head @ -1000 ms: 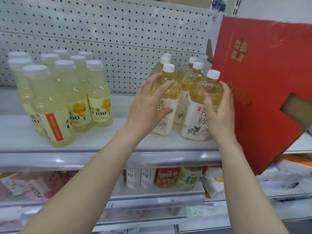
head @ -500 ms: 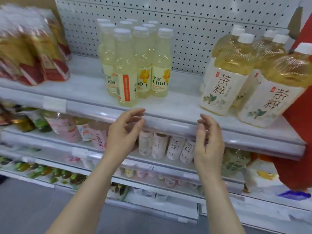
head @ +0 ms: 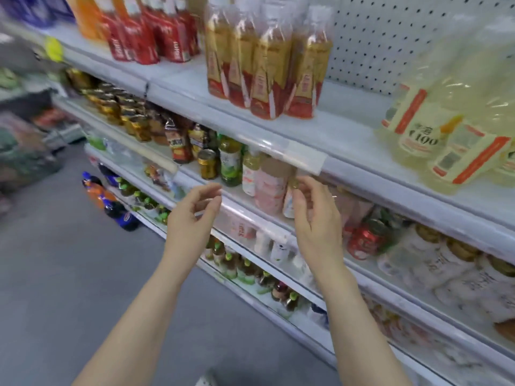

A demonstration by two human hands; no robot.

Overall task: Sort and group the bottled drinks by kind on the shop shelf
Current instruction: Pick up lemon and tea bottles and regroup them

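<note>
Both my hands hang in front of the second shelf [head: 239, 207], holding nothing. My left hand [head: 192, 218] has loosely curled, parted fingers. My right hand [head: 315, 215] is just before a pink-labelled bottle [head: 269, 185] and a pale bottle beside it; whether it touches them is unclear. On the top shelf [head: 328, 135] stand brown tea bottles with red-gold labels [head: 267, 59], red-labelled bottles [head: 145, 32] to their left, and pale yellow C100 bottles [head: 446, 112] at the right. The picture is blurred.
The second shelf holds a mix of green bottles [head: 230, 160], a gold-capped jar [head: 207, 162], dark sauce-like bottles [head: 178, 140] and red cans [head: 367, 238]. Lower shelves carry green-capped bottles [head: 239, 268]. Blue-orange bottles [head: 97, 190] stand by the grey floor [head: 69, 274].
The view has swung left and down along the shelves. My hands left the yellow tea bottles, dropped below the top shelf edge and now hover at the second shelf.
</note>
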